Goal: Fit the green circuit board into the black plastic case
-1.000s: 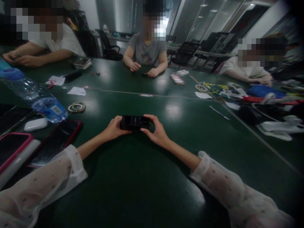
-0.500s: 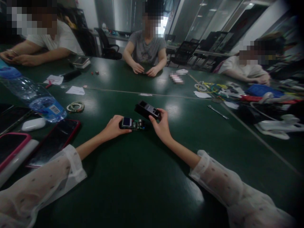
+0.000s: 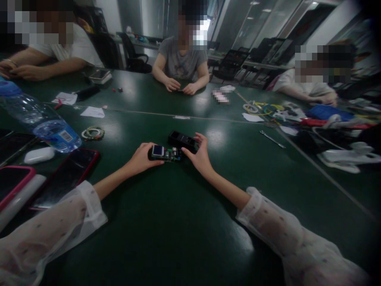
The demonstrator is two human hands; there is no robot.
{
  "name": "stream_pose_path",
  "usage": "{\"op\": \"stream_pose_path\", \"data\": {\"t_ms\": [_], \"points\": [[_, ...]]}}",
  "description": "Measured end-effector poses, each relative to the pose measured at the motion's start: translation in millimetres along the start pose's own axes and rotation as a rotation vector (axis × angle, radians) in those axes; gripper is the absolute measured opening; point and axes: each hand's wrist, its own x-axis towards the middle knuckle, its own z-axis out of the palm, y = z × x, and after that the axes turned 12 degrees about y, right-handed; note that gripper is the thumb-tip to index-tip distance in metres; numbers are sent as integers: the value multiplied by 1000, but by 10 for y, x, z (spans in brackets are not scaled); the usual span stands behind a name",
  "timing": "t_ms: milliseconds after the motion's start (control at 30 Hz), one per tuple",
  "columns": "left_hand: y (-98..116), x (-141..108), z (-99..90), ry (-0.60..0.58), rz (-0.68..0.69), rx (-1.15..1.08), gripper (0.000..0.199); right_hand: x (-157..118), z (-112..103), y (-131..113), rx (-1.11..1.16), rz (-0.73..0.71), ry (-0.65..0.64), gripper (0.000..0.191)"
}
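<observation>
My left hand [image 3: 142, 158] is closed around the left end of a small green circuit board [image 3: 171, 154] with a little screen [image 3: 158, 150] on it. Thumb and fingers grip it from both sides, low over the dark green table [image 3: 166, 222]. Just behind the board is a black plastic casing [image 3: 180, 138], longish and box-shaped. My right hand [image 3: 200, 155] is at its right end, the thumb along the near side and the fingers at the far side, somewhat spread. The casing's right end is partly hidden by this hand.
To the left are a water bottle [image 3: 56, 133], bead bracelets [image 3: 93, 133], a red-edged phone [image 3: 70, 174] and a white case [image 3: 39, 155]. A wrench [image 3: 272, 139] and tangled cables [image 3: 270, 109] are on the right. Three people sit across the table, one person's hands [image 3: 181, 86] resting opposite me.
My right hand has turned and lowered the black casing, which now looks flatter and nearer the board. Its fingers have spread a little. My left hand has barely moved.
</observation>
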Motion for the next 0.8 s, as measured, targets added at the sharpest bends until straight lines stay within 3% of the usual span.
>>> {"op": "stream_pose_path", "data": {"t_ms": [133, 333, 567, 800], "points": [[18, -4, -12, -8, -17, -9, 55, 5, -16, -8, -35, -24, -29, 72], [42, -6, -24, -22, -48, -14, 53, 21, -40, -70, -27, -39, -122, 51], [-7, -3, -7, -10, -38, -43, 53, 6, -42, -89, 39, 2, -138, 48], [-31, 1, 12, -7, -29, -18, 52, 3, -68, -195, 124, 45, -10, 44]]}}
